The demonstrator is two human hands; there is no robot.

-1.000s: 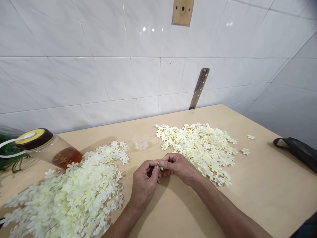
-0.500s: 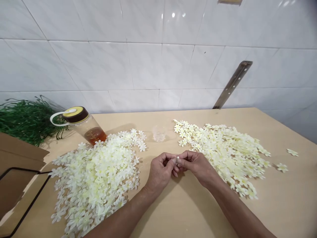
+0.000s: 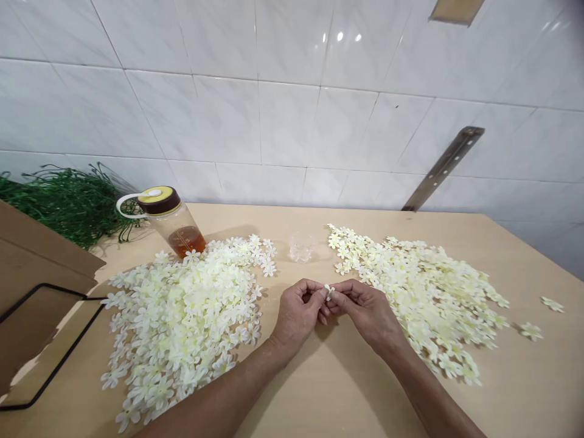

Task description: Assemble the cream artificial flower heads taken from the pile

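Glossy wall tiles (image 3: 219, 115) above a smooth, wood-look tabletop (image 3: 337, 395)
At left, a clear, plastic-looking bottle (image 3: 180, 228) and rough-edged brown cardboard (image 3: 41, 255); left and right, matt, cloth-like flowers (image 3: 182, 316); upper right, a metal-looking strip (image 3: 442, 170).

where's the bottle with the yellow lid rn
In the head view, the bottle is on the left side of the table, just behind the left flower pile and right of the green stems.

In the head view, 2 hands, the left hand (image 3: 296, 313) and the right hand (image 3: 369, 310), pinched 1 small white flower (image 3: 328, 292) between 2 flower piles on the tabletop (image 3: 337, 389).
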